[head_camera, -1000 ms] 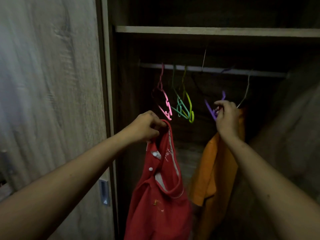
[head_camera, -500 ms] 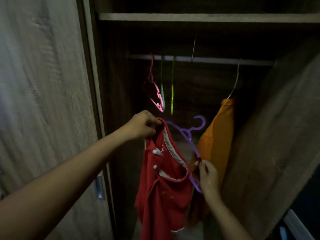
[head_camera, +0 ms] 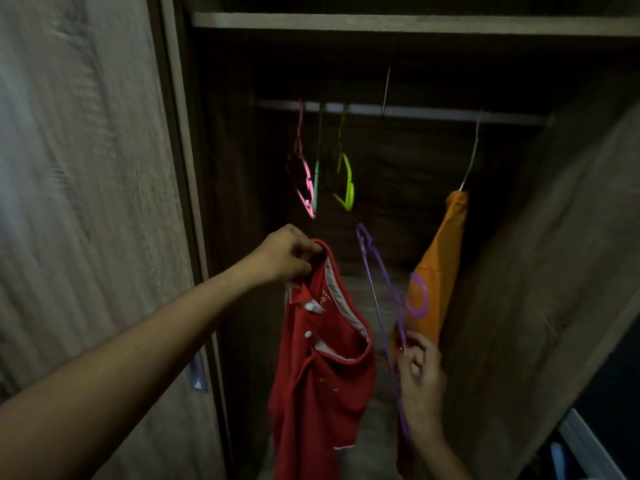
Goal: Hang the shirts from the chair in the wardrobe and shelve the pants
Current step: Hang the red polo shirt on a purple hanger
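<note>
Head view, nearest first: the right hand (head_camera: 420, 374) pinches a purple hanger (head_camera: 381, 306), off the rail (head_camera: 398, 110) and tilted well below it. Left of that, the left hand (head_camera: 285, 256) is pressed shut on the collar of a red shirt (head_camera: 322, 368), which dangles unhung. Farther in, an orange shirt (head_camera: 440, 265) already hangs from the rail's right end; pink (head_camera: 306, 181), green (head_camera: 317, 174) and yellow hangers (head_camera: 348, 181) hang empty at its left. So one shirt looks done, the red one pending; no pants or chair visible
</note>
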Tool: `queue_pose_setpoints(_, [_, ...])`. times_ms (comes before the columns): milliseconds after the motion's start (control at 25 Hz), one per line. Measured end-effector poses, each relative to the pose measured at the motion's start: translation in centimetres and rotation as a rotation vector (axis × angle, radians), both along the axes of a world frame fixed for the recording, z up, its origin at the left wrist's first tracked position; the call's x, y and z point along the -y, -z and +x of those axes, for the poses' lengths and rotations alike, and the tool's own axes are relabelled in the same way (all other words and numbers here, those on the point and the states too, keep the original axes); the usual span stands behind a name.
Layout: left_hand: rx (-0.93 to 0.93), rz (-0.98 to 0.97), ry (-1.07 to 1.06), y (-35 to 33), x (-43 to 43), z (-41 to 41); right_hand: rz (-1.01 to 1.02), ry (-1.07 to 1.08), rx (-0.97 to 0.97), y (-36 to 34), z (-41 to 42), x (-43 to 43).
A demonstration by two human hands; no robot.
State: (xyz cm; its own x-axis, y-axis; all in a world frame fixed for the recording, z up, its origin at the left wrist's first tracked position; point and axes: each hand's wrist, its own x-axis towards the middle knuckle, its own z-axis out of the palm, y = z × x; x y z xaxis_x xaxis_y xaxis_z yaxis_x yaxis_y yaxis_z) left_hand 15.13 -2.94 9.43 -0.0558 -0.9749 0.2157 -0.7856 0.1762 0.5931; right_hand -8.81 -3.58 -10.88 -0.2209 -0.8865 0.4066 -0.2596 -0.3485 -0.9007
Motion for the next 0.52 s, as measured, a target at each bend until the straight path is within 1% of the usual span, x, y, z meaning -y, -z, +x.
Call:
queue_pose_setpoints(80, [0.027,0.004,0.000,0.0,-0.2,0.0,0.180,-0.058,0.035,1.2,0.5,0.1])
queue_pose_setpoints(120, [0.026,0.014,0.000,0.1,-0.2,-0.1,0.241,-0.077,0.047,1.5,0.6,0.2])
queue_pose_setpoints(160, [0.017,0.029,-0.001,0.2,-0.3,-0.1,0.251,-0.077,0.092,1.6,0.7,0.3])
queue_pose_setpoints(240, [-0.004,0.064,-0.006,0.4,-0.5,0.0,0.161,-0.041,0.189,-0.4,0.6,-0.4])
queue_pose_setpoints(320, [-0.002,0.089,0.001,0.4,-0.8,0.0,0.043,-0.060,0.252,-3.8,0.2,-1.6])
queue_pose_setpoints(360, [0.004,0.094,0.014,0.4,-1.0,-0.1,0.045,-0.086,0.311,-5.6,0.2,-2.1])
queue_pose_setpoints(440, [0.003,0.093,0.047,0.3,-1.4,-0.4,0.058,-0.154,0.496,-10.3,0.4,-3.2])
queue_pose_setpoints(520, [-0.029,0.104,0.065,0.2,-1.7,-0.5,-0.059,-0.226,0.628,-15.0,0.7,-4.4])
